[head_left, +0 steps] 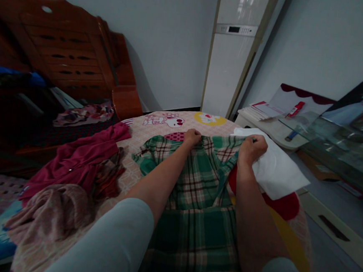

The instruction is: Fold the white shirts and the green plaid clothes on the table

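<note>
A green plaid shirt (196,183) lies spread over a pink patterned cloth surface (130,148). At its far edge, near the middle, my left hand (193,137) is closed on the fabric. My right hand (254,149) grips the far right part of the same shirt, with the cloth stretched between the two hands. Part of the shirt's left side bunches up beyond my left forearm. Beside and partly behind my right hand lies a white sheet or bag (276,168); I cannot tell which. My forearms cover parts of the shirt.
Crumpled clothes, a magenta garment (73,157) and a pale pink one (53,209), lie to the left. A carved wooden chair (62,47) stands behind them. At the right is a glass-topped cabinet (335,131) with papers; a tall white appliance (229,64) stands at the back.
</note>
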The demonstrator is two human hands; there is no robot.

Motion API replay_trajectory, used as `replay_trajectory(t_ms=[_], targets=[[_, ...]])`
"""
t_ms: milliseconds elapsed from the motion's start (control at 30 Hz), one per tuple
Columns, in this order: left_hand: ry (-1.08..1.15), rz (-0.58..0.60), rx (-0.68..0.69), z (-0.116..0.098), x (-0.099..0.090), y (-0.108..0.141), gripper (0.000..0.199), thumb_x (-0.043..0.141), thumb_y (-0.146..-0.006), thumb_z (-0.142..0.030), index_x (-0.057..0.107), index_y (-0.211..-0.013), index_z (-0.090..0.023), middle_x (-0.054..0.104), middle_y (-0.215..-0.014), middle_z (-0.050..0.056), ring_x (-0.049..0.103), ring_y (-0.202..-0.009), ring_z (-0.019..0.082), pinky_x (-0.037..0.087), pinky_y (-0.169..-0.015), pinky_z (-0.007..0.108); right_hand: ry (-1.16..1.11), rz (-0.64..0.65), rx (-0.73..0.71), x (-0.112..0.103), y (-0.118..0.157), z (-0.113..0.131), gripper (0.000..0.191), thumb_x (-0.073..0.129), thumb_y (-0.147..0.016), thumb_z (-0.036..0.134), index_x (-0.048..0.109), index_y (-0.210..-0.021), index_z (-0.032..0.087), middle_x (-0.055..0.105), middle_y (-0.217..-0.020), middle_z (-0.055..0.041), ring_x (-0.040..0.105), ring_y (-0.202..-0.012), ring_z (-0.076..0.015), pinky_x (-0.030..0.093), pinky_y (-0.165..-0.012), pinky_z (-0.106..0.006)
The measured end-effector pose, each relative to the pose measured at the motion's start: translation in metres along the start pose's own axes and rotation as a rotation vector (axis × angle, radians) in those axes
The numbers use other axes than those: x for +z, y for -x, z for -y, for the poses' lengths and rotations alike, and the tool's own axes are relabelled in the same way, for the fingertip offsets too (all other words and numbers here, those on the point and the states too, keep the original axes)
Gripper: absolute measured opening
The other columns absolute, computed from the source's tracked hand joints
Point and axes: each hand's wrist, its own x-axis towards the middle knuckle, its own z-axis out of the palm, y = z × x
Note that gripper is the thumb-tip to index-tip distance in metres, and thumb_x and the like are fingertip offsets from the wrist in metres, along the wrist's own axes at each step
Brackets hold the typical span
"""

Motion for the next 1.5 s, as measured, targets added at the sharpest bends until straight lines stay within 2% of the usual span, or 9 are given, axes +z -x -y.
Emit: replay_trajectory(t_ms=[167,333,567,833,1000,1133,1267,1400,1500], targets=[[-0.242,-0.023,0.335,-0.012,-0.005,0.017,0.041,0.059,-0.073,-0.001,0.067,-0.111,-0.014,0.063,-0.121,0.012,0.063,-0.105,0.019,0.048,-0.097,0.03,0.126,0.125,0.012,0.0,0.006,-0.008,0.024,0.044,-0.069,0.009,0.065,-0.073,0.02,0.067,-0.082,-0.0086,0.059,-0.081,-0.024,0.043,-0.076,-0.034],[-0.434,0.143,0.53,-0.027,0.0,0.026,0.025,0.058,-0.082,-0.014,0.07,-0.104,-0.016,0.069,-0.104,0.008,0.063,-0.103,0.021,0.048,-0.096,0.032,0.115,0.141,-0.001,0.001,0.007,-0.005,0.025,0.044,-0.069,0.009,0.067,-0.074,0.02,0.068,-0.083,-0.0087,0.059,-0.082,-0.0235,0.042,-0.076,-0.033],[-0.61,0.251,0.497,-0.033,0.024,0.026,0.034,0.053,-0.088,-0.019,0.063,-0.121,-0.017,0.067,-0.121,0.011,0.061,-0.114,0.023,0.047,-0.096,0.032,0.054,0.104,-0.033,-0.003,0.004,0.004,0.022,0.044,-0.069,0.01,0.064,-0.07,0.02,0.068,-0.079,-0.0068,0.059,-0.08,-0.0221,0.042,-0.075,-0.032],[-0.39,0.069,0.361,-0.042,0.039,0.018,0.024,0.05,-0.088,-0.014,0.067,-0.105,-0.014,0.07,-0.109,0.012,0.064,-0.105,0.022,0.049,-0.094,0.033,0.083,0.075,-0.09,-0.004,0.003,0.008,0.021,0.044,-0.071,0.01,0.063,-0.071,0.02,0.067,-0.078,-0.0071,0.059,-0.078,-0.0216,0.042,-0.072,-0.031],[-0.295,0.287,0.54,-0.041,0.041,0.026,0.036,0.06,-0.082,-0.012,0.063,-0.118,-0.014,0.068,-0.117,0.01,0.063,-0.108,0.02,0.047,-0.097,0.031,0.223,0.159,-0.1,-0.001,0.005,-0.004,0.026,0.045,-0.075,0.011,0.068,-0.083,0.019,0.067,-0.083,-0.009,0.059,-0.08,-0.0232,0.041,-0.073,-0.032],[-0.262,0.337,0.628,-0.035,0.005,0.04,0.05,0.064,-0.081,-0.017,0.057,-0.131,-0.015,0.06,-0.134,0.011,0.059,-0.117,0.02,0.044,-0.103,0.031,0.304,0.292,-0.181,0.0,0.006,0.001,0.035,0.049,-0.074,0.011,0.07,-0.102,0.016,0.067,-0.098,-0.0138,0.06,-0.092,-0.026,0.043,-0.08,-0.035],[-0.279,0.3,0.553,-0.007,-0.076,0.055,0.041,0.062,-0.085,-0.023,0.062,-0.125,-0.018,0.065,-0.128,0.007,0.062,-0.112,0.019,0.046,-0.097,0.027,0.154,0.537,-0.353,0.003,0.019,0.033,0.036,0.049,-0.076,0.012,0.072,-0.105,0.014,0.069,-0.107,-0.0129,0.061,-0.103,-0.0247,0.044,-0.092,-0.037],[-0.447,0.048,0.252,0.049,-0.148,0.076,0.032,0.061,-0.085,-0.02,0.066,-0.117,-0.017,0.069,-0.118,0.008,0.064,-0.104,0.021,0.045,-0.095,0.027,-0.077,0.992,-0.575,0.014,0.059,0.056,0.036,0.048,-0.085,0.016,0.072,-0.112,0.019,0.073,-0.111,-0.0067,0.064,-0.106,-0.0193,0.045,-0.098,-0.033],[-0.553,-0.104,0.035,0.091,-0.169,0.095,0.036,0.063,-0.086,-0.021,0.062,-0.12,-0.011,0.066,-0.123,0.015,0.061,-0.111,0.025,0.044,-0.097,0.03,-0.062,1.147,-0.738,0.028,0.091,0.045,0.038,0.052,-0.088,0.02,0.066,-0.123,0.016,0.066,-0.127,-0.0116,0.059,-0.121,-0.0215,0.041,-0.106,-0.038]])
